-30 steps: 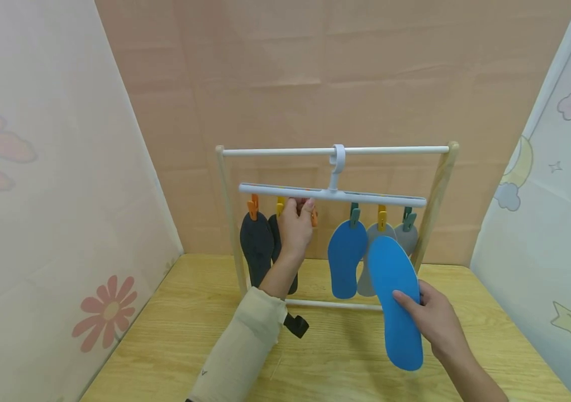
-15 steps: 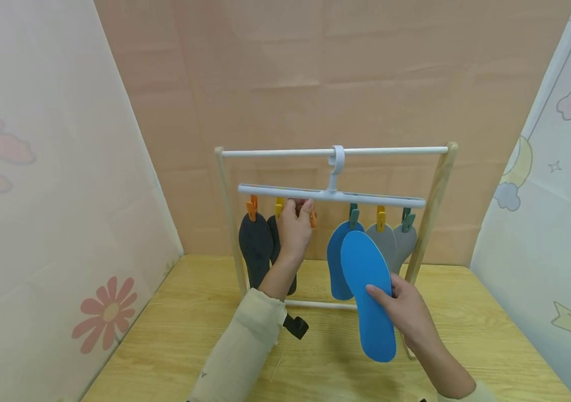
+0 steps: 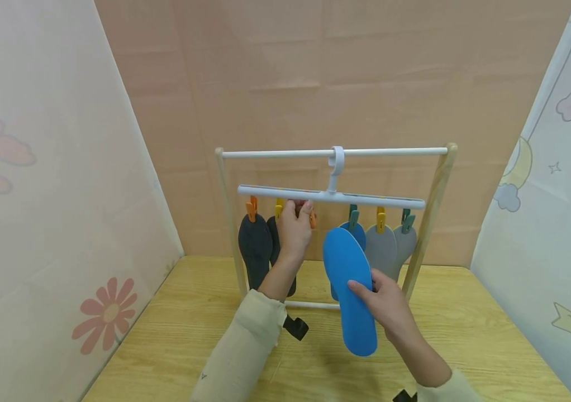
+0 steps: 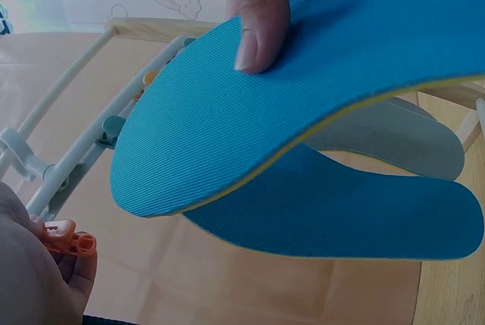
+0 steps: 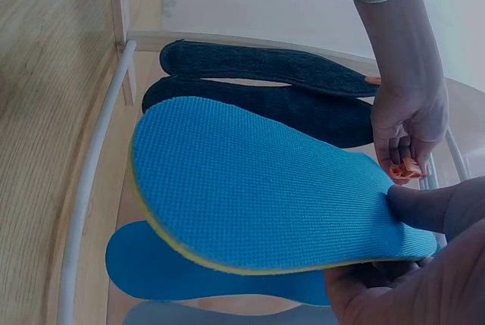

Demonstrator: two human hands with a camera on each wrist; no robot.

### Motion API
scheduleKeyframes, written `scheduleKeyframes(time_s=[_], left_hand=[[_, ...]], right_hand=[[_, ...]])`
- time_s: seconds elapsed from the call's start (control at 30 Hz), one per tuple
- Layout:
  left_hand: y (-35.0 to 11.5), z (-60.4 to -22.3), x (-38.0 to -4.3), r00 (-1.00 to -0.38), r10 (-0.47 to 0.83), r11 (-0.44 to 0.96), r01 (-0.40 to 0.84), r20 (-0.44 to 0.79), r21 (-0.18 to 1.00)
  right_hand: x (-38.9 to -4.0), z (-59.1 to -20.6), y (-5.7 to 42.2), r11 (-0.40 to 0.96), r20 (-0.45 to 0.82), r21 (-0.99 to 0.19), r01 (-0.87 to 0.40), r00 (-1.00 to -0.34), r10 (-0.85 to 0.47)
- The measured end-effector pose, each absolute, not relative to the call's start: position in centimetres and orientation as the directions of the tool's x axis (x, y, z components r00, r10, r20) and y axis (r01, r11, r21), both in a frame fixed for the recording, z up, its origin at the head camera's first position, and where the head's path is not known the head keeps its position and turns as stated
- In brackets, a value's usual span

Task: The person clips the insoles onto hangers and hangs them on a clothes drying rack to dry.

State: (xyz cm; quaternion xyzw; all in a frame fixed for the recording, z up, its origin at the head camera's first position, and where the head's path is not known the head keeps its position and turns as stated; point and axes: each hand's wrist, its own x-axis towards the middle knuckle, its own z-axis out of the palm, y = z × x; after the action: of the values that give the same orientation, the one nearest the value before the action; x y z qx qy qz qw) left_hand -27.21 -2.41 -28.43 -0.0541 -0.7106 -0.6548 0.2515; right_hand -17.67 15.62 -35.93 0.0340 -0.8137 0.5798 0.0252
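Note:
My right hand (image 3: 390, 301) holds a blue insole (image 3: 347, 262) with yellow edging, thumb on its face and fingers behind. Its wide end points up, in front of the white hanger's hanging row. My left hand (image 3: 294, 233) is raised just under the hanger bar (image 3: 285, 194), pinching an orange clothespin (image 4: 72, 240) on that bar. A second blue insole (image 4: 364, 211) hangs from a green clothespin (image 3: 353, 218), partly hidden behind the held one. The wide end of the held insole overlaps the hanger bar in the left wrist view, to the side of the orange clothespin.
Two dark insoles (image 3: 255, 248) hang at the hanger's left, from orange and yellow clothespins. Two grey insoles (image 3: 380, 251) hang at its right. The hanger hooks over the white rail (image 3: 275, 153) of a small wooden-post rack (image 3: 431, 218) on the wooden table (image 3: 165, 335).
My right hand has carried the blue insole leftward, from in front of the grey insoles to in front of the hanging blue one. The left hand stays at the orange clothespin.

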Motion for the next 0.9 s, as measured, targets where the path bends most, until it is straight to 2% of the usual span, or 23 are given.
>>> scheduleKeyframes(time_s=[0.9], left_hand=[[-2.4, -28.4, -26.9, -0.868, -0.264, 0.152, 0.393, 0.421, 0.907]], right_hand=[[-18.6, -35.4, 13.5, 0.257, 0.126, -0.956, -0.139, -0.990, -0.065]])
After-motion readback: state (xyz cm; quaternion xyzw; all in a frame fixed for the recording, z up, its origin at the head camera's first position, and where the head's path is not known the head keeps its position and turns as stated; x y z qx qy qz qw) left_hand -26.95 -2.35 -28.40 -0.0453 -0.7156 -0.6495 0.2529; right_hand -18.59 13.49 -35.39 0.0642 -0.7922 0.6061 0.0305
